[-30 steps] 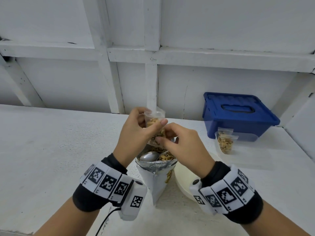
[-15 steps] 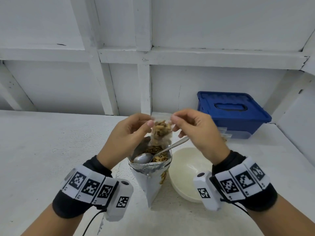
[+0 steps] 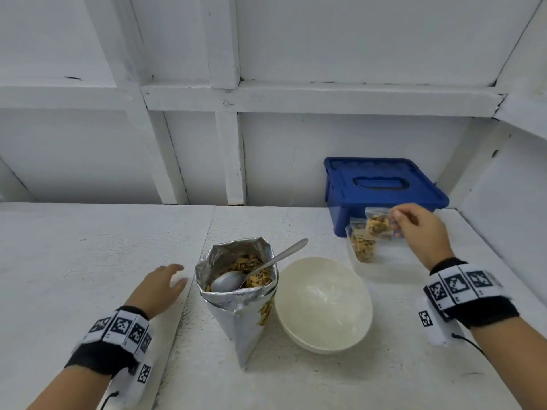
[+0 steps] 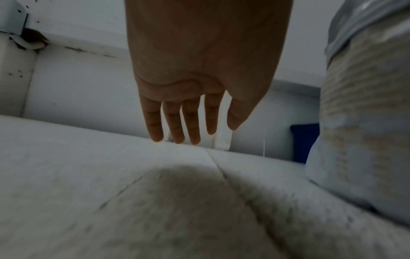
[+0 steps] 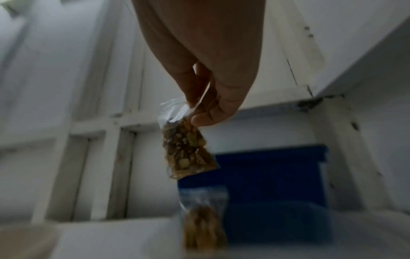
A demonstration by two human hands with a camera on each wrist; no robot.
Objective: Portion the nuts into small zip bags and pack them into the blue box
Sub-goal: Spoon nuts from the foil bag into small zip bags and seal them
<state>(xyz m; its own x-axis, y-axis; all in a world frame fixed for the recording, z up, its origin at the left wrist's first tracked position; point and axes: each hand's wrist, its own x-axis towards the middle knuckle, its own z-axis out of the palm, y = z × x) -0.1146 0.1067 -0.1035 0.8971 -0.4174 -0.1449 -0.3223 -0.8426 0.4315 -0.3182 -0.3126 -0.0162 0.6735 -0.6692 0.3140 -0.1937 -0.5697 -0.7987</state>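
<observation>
Near the closed blue plastic box [image 3: 381,187], the right hand [image 3: 420,229] pinches only the top corner of a small clear zip bag of nuts [image 3: 377,226], just above another filled bag [image 3: 361,247]. Such a thin hold may slip, and an unsealed zip may spill nuts. The left hand [image 3: 161,284] hovers with relaxed fingers [image 4: 175,126], holding nothing, beside the open silver foil pouch [image 3: 236,294], which a bump could tip over.

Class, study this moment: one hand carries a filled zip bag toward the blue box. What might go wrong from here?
1. The right hand pinches the small zip bag only by its top corner, so it may slip or swing.
2. The blue box has its lid on, so the bag cannot go in yet.
3. The foil nut pouch stands unsupported with a spoon leaning out; the left hand beside it could tip it.
</observation>
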